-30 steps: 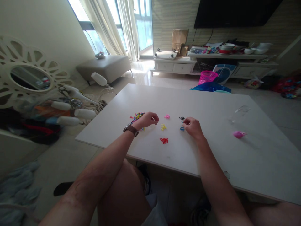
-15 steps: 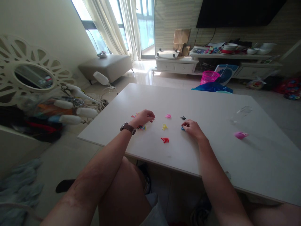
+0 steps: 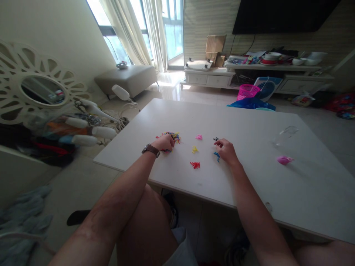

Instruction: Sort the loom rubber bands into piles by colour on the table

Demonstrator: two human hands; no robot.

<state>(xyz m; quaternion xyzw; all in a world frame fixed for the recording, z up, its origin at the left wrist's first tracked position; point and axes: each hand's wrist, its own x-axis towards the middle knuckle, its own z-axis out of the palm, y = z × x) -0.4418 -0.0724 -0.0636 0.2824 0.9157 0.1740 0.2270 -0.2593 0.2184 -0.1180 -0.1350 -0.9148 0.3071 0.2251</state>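
Since half a second ago, the left hand [image 3: 166, 142] has dropped back onto the mixed pile [image 3: 175, 137] of small coloured loops, while the right hand [image 3: 226, 149] has shifted off the blue loops [image 3: 216, 156], leaving them in plain sight. That pile lies left of centre on the white surface [image 3: 180, 114], partly hidden under the left hand. Between the two hands, the pink loops [image 3: 199, 137], yellow loops [image 3: 194, 149] and red loops [image 3: 195, 165] form a loose column, with the red nearest the body; the black loops [image 3: 216, 139] lie just beyond the right fingertips. The near edge runs under both forearms, the red group closest to it, and a deep strip of surface stretches from the groups to the far edge. Wide room separates the right hand from a pink rounded item [image 3: 284, 160] and a clear object [image 3: 288, 130] farther right. Palm down, the left hand curls its fingers into the pile, a watch [image 3: 151, 150] on its wrist; whether it grips a loop cannot be told. The right hand reaches in from the right, thumb and fingers bent close together; any hold there is too small to make out.
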